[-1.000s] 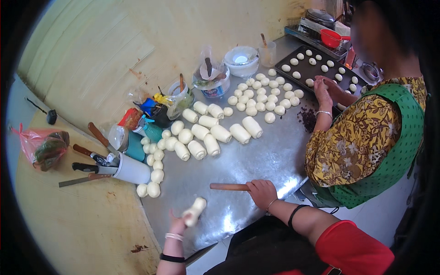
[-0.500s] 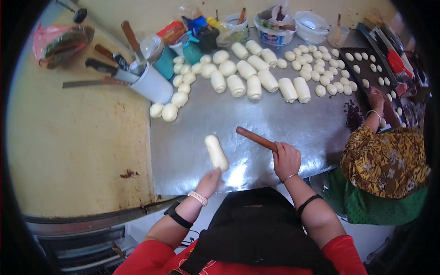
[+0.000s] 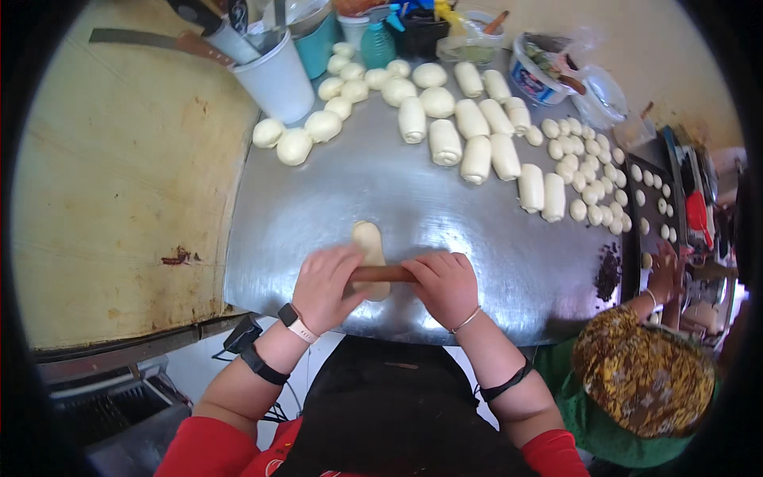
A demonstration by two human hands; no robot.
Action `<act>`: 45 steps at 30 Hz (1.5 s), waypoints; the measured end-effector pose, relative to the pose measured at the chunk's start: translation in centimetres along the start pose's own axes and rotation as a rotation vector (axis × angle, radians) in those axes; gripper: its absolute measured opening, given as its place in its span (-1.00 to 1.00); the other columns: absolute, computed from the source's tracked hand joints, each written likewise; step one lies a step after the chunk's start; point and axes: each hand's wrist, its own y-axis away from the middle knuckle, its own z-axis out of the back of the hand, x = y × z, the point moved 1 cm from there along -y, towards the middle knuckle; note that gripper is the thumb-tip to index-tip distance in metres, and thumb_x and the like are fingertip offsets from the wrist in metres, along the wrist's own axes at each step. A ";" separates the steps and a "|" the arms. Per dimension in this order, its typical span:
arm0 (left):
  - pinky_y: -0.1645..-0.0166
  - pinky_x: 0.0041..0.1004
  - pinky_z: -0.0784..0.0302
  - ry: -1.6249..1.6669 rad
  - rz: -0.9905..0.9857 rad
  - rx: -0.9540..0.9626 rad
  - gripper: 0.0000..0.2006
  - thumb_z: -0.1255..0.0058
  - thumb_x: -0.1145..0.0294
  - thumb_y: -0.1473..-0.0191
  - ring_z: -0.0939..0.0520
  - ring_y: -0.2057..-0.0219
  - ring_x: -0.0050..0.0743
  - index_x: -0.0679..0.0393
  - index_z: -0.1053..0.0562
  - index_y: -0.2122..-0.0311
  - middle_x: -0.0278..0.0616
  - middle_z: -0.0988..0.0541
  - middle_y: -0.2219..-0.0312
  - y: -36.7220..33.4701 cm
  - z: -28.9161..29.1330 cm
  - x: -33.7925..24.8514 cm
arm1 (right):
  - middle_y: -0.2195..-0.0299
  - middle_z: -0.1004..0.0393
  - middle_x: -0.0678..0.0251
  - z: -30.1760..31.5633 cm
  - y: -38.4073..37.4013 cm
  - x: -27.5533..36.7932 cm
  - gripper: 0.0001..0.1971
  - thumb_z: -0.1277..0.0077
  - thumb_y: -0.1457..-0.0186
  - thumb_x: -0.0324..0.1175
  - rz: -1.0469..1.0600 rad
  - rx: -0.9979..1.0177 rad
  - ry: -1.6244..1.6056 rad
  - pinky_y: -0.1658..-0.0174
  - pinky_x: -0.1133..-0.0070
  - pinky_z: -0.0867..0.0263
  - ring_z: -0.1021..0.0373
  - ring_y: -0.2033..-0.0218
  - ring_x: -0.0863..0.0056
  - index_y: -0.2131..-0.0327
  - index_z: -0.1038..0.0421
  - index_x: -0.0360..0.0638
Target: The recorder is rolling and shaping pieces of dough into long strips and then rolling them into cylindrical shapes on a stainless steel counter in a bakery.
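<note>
A flattened, oblong piece of white dough (image 3: 368,236) lies on the metal table close in front of me. Across it rests a brown wooden rolling pin (image 3: 383,273), pressing its near half. My left hand (image 3: 324,282) is over the pin's left end, its fingers a little blurred. At the other end, my right hand (image 3: 447,288) grips the pin with the thumb toward the dough. Both ends of the pin are hidden under my hands.
Rolled dough pieces (image 3: 445,143) and round dough balls (image 3: 323,126) stand farther back. Small dough balls (image 3: 588,179) sit at the right, near a dark tray (image 3: 653,191) and a co-worker's hand (image 3: 664,274). A white container (image 3: 276,78) of knives stands back left.
My right hand has brought the rolling pin left onto the dough. My left hand has gone from the dough to the pin. The dough looks flatter, and the view has shifted.
</note>
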 end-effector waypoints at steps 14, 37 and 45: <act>-0.24 0.22 -0.02 -0.491 0.119 -0.585 -0.44 0.05 0.24 -0.08 -0.12 -0.27 0.22 0.18 -0.27 -0.19 -0.02 -0.14 -0.28 -20.3 0.0 8.9 | -0.29 -0.01 0.09 -9.2 -17.5 -7.9 -0.21 -0.08 -0.01 -0.02 -0.326 -0.119 0.421 -0.20 -0.18 0.20 0.07 -0.31 0.03 -0.25 -0.05 -0.16; -0.19 0.06 -0.20 -0.143 0.138 -0.131 -0.53 0.08 0.21 -0.05 -0.43 -0.10 0.07 0.18 -0.44 -0.06 -0.03 -0.45 -0.08 -1.6 -3.6 2.0 | -0.04 -0.43 0.34 -4.7 -2.5 -2.0 -0.53 -0.10 0.05 -0.13 -0.276 0.212 0.196 -0.16 0.08 0.02 -0.28 -0.07 0.28 0.01 -0.46 -0.02; -0.26 -0.06 -0.12 -0.123 0.071 -0.286 -0.32 0.06 0.04 -0.11 -0.23 -0.21 0.25 0.34 -0.18 -0.20 0.18 -0.24 -0.18 -9.9 -5.0 7.3 | -0.26 -0.08 0.13 -8.2 -8.5 -6.6 -0.29 0.01 -0.09 0.01 -0.302 0.082 0.253 -0.28 0.16 0.11 0.02 -0.30 0.22 -0.23 -0.13 -0.17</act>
